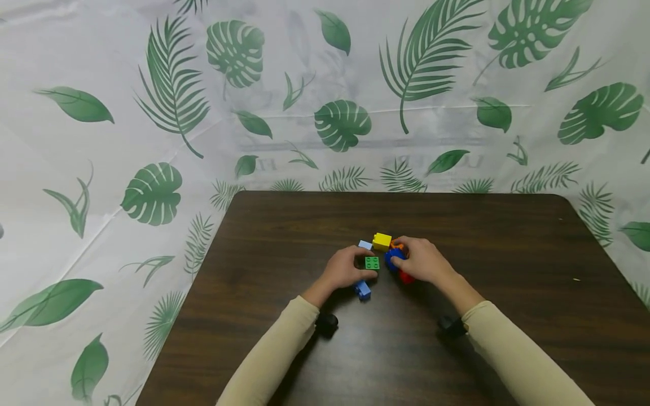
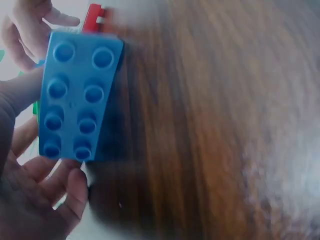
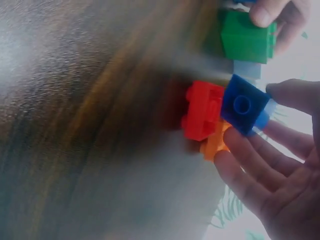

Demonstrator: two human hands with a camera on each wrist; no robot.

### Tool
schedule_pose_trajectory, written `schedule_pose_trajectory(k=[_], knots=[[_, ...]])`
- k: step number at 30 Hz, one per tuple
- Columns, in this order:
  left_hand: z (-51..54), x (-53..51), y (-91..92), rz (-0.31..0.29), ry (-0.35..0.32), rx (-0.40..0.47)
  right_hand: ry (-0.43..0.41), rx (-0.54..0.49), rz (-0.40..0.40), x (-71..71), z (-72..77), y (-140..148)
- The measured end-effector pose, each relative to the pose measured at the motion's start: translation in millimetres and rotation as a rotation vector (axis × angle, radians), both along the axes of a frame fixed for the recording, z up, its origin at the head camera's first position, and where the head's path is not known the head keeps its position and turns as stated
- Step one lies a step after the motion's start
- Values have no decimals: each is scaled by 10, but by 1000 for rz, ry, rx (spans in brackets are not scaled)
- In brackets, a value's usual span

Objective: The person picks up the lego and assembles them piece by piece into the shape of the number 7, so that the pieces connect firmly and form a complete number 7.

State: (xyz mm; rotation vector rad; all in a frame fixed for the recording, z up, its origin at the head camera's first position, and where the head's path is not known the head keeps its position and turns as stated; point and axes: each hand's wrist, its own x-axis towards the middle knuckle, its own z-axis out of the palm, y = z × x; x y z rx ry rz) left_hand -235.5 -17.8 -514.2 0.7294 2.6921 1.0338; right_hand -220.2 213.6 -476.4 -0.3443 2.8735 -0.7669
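Observation:
In the head view my left hand (image 1: 345, 266) holds a green brick (image 1: 372, 263) between thumb and fingers, studs up. The thumb touches the same green brick (image 3: 245, 37) in the right wrist view. My right hand (image 1: 424, 260) pinches a dark blue brick (image 1: 393, 260). Tilted, that dark blue brick (image 3: 242, 105) shows a round stud or hollow to the right wrist camera. Just beside it are a red brick (image 3: 201, 110) and an orange piece (image 3: 215, 145). A blue brick (image 2: 75, 95) with two rows of studs lies near my left wrist.
Beyond the hands, a yellow brick (image 1: 382, 242) and a light blue brick (image 1: 365, 245) sit on the dark wooden table (image 1: 284, 225). A white curtain (image 1: 304, 67) with green leaf prints hangs behind the table's far edge. Each wrist wears a small black camera (image 1: 327, 323).

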Motion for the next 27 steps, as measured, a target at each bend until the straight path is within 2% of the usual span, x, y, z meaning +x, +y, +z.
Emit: schedule_pose_trajectory(k=[4, 8, 14, 22, 27], knots=[[-33, -18, -45, 16, -54, 67, 19, -83, 18, 20, 55, -21], [-61, -17, -63, 29, -71, 68, 64, -129, 86, 37, 54, -59], [-71, -39, -56, 45, -52, 64, 135, -193, 174, 65, 37, -164], [-75, -51, -47, 36, -24, 69, 115, -222, 235, 79, -3, -244], [-64, -54, -41, 29, -3, 83, 133, -220, 274, 82, 1, -258]])
